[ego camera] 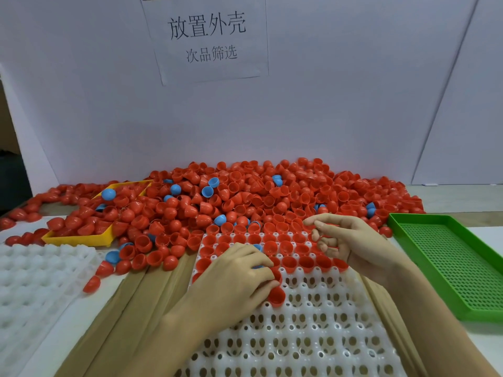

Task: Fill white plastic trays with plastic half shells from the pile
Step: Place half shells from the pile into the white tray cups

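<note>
A: Where did we stand with the tray (313, 330)?

B: It lay at lower centre of the frame, its top rows already set with red shells, open side up. The rows below were bare. The pile (245, 191) ran across the middle of the frame, its near edge touching the tray's top.

A: And our hands?

B: Our left hand (239, 278) was curled over the tray's left part, fingertips pinching a red shell (277, 295) at a socket in the first bare row. It also seemed to hold more shells under the palm, one blue; we could not tell how many. Our right hand (351, 240) hovered at the tray's upper right, fingers loosely curled, with red showing between them, so we judged it held a shell or two.

A: So the step?

B: Seating shells, we judged. Next, that shell needed pressing square into its socket, open side up, then the neighbouring sockets filled rightward.
</note>
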A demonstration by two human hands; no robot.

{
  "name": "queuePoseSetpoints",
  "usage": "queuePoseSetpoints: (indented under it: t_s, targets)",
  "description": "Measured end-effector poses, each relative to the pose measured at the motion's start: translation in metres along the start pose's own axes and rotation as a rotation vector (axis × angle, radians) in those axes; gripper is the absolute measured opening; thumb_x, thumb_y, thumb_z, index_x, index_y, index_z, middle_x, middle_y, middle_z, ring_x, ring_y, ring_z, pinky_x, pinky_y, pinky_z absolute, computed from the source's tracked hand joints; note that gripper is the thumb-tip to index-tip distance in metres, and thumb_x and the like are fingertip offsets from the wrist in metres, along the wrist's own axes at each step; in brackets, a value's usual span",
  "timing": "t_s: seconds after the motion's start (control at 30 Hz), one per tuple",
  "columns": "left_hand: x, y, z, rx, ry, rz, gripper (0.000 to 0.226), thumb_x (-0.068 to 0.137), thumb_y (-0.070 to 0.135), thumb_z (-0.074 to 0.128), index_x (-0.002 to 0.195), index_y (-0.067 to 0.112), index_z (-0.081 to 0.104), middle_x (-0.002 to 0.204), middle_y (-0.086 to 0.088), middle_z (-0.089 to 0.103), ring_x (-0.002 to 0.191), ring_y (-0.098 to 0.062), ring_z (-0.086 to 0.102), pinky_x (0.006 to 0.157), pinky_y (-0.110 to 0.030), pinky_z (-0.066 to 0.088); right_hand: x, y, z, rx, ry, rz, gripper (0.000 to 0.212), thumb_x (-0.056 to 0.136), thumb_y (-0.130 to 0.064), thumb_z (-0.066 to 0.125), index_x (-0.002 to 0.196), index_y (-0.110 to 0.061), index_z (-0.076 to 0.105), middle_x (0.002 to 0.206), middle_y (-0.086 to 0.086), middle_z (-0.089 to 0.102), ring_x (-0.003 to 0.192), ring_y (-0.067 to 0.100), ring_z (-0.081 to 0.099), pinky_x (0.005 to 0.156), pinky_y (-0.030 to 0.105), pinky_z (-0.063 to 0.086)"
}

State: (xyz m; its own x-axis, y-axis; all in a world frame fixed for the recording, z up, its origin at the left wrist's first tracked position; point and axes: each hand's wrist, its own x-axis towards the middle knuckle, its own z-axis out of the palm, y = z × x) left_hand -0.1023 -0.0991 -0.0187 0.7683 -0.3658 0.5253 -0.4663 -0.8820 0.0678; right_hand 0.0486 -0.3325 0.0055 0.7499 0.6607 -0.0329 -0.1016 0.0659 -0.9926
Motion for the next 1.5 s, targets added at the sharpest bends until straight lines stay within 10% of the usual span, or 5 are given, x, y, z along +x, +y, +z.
queuePoseSetpoints:
  t_s: [0.47, 0.73, 0.87, 1.37, 1.5]
  targets:
    - [0.047, -0.022, -0.010, -0.344, -0.152, -0.266, 0.026, 0.097, 0.050, 0.061, 0.102, 0.030, 0.077, 0.101, 0.021, 0.063, 0.098, -0.001, 0.062, 0.090, -0.019, 0.051, 0.002, 0.000, -0.003, 0.070, -0.006, -0.007, 0.028, 0.093, -0.020, 0.069, 0.116, -0.008, 0.079, 0.089, 0.007, 0.069, 0.072, 0.012, 0.064, 0.065, 0.020, 0.057]
    - [0.119, -0.131, 0.018, 0.229, -0.443, -0.385, 0.049, 0.107, 0.027, 0.048, 0.155, 0.021, 0.040, 0.159, -0.008, 0.038, 0.144, -0.027, 0.038, 0.118, -0.043, 0.036, 0.004, 0.003, -0.008, 0.125, -0.009, -0.005, 0.026, 0.096, -0.018, 0.068, 0.117, -0.008, 0.079, 0.089, 0.007, 0.070, 0.073, 0.012, 0.065, 0.066, 0.020, 0.057]
    - [0.120, -0.143, 0.031, 0.344, -0.362, -0.341, 0.039, 0.101, 0.017, 0.061, 0.139, 0.019, 0.053, 0.133, -0.004, 0.060, 0.122, -0.025, 0.054, 0.105, -0.041, 0.044, 0.006, 0.005, -0.009, 0.130, -0.024, -0.003, 0.027, 0.094, -0.019, 0.070, 0.117, -0.008, 0.079, 0.088, 0.006, 0.070, 0.073, 0.012, 0.065, 0.067, 0.021, 0.058]
    - [0.081, -0.079, 0.007, -0.428, 0.013, -0.410, 0.031, 0.091, 0.027, 0.077, 0.117, 0.035, 0.063, 0.124, 0.021, 0.066, 0.123, 0.007, 0.057, 0.109, -0.020, 0.043, 0.008, 0.007, -0.004, 0.140, 0.040, -0.030, 0.028, 0.090, -0.020, 0.072, 0.115, -0.010, 0.080, 0.090, 0.009, 0.072, 0.074, 0.015, 0.067, 0.067, 0.022, 0.058]
    - [0.049, -0.036, -0.003, -0.702, 0.069, -0.348, 0.032, 0.093, 0.022, 0.075, 0.122, 0.032, 0.066, 0.127, 0.017, 0.068, 0.125, -0.003, 0.061, 0.106, -0.015, 0.044, 0.004, 0.007, 0.006, 0.025, 0.037, -0.134, 0.041, 0.094, -0.027, 0.076, 0.134, -0.029, 0.069, 0.118, 0.012, 0.076, 0.102, 0.027, 0.076, 0.082, 0.028, 0.060]
